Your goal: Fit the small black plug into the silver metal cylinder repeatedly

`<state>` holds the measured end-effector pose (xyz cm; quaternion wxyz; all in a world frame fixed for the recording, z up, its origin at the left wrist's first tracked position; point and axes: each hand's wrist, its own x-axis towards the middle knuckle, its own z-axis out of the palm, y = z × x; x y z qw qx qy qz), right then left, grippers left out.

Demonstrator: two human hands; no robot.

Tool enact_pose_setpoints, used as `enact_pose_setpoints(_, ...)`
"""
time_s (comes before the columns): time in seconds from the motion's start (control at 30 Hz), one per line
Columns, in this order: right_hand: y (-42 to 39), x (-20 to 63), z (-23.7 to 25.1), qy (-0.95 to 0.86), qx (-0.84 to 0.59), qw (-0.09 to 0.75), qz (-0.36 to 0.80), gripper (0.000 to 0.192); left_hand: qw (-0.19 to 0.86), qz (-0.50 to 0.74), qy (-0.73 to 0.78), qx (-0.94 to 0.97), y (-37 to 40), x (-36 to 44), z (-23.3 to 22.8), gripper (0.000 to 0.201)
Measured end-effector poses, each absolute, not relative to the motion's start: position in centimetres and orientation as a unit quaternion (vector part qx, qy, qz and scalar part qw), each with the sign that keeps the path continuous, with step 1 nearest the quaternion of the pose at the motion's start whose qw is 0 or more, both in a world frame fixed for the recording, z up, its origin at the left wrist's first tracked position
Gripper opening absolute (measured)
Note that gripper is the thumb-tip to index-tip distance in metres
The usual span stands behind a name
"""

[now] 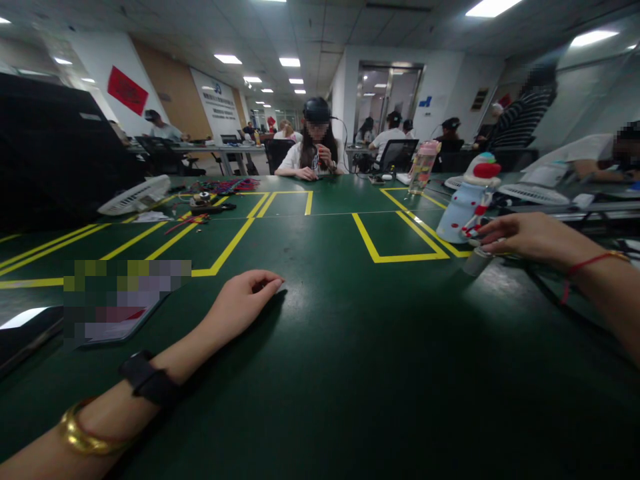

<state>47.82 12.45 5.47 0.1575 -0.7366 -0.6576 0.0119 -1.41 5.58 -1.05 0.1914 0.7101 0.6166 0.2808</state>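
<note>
My left hand (246, 299) rests on the dark green table (320, 373), its fingers curled and the thumb tip meeting the fingertips. Whatever is in that pinch, if anything, is too small to make out. At the right, the fingers of my right hand (525, 239) are closed on the top of a small grey cylinder (477, 261), which is slightly tilted at the table surface. Just behind it stands a light blue bottle (457, 210) with a red and white figure on its lid.
Yellow tape (410, 258) marks boxes on the table. At left lie a phone (30, 337), a blurred flat item (125, 327), a white fan (137, 195) and red wires (235, 187). A pink-topped bottle (424, 167) stands farther back. A person (315, 143) sits opposite.
</note>
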Motion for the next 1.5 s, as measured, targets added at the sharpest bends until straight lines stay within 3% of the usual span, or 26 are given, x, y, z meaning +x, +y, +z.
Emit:
enact_pose_setpoints(0.1,12.4,47.7,6.0,-0.624,-0.773,0.102,0.058,0.042,0.19,0.28,0.618,0.71,5.6,-1.4,-1.0,0.033)
enact_pose_setpoints(0.37,12.0,47.1,6.4,-0.642,-0.758,0.097,0.063,0.039,0.195,0.274,0.619,0.709,5.4,-1.4,-0.9,0.037)
enact_pose_setpoints(0.53,11.9,46.8,6.0,-0.672,-0.738,0.046,0.053,0.059,0.197,0.268,0.623,0.708,5.4,-1.4,-0.9,0.038)
enact_pose_setpoints(0.67,12.1,46.2,5.5,-0.697,-0.717,-0.003,0.015,0.046,0.194,0.261,0.626,0.709,5.6,-1.5,-1.1,0.037)
enact_pose_setpoints(0.83,9.9,40.5,5.4,-0.762,-0.63,0.139,0.061,0.054,0.191,0.263,0.627,0.708,5.6,-1.4,-1.0,0.037)
enact_pose_setpoints(1.0,4.5,30.5,2.9,-0.846,-0.421,0.274,0.179,0.043,0.192,0.259,0.632,0.704,5.5,-1.4,-1.0,0.038)
enact_pose_setpoints(1.17,1.0,25.7,0.6,-0.883,-0.298,0.265,0.248,0.047,0.195,0.272,0.622,0.708,5.8,-1.5,-1.2,0.036)
enact_pose_setpoints(1.4,1.1,26.2,-1.6,-0.841,-0.344,0.3,0.292,0.07,0.221,0.317,0.525,0.759,2.7,2.5,0.5,0.031)
enact_pose_setpoints(1.5,1.3,26.2,-2.0,-0.823,-0.356,0.296,0.329,0.063,0.261,0.309,0.48,0.778,0.9,5.0,1.5,0.026)
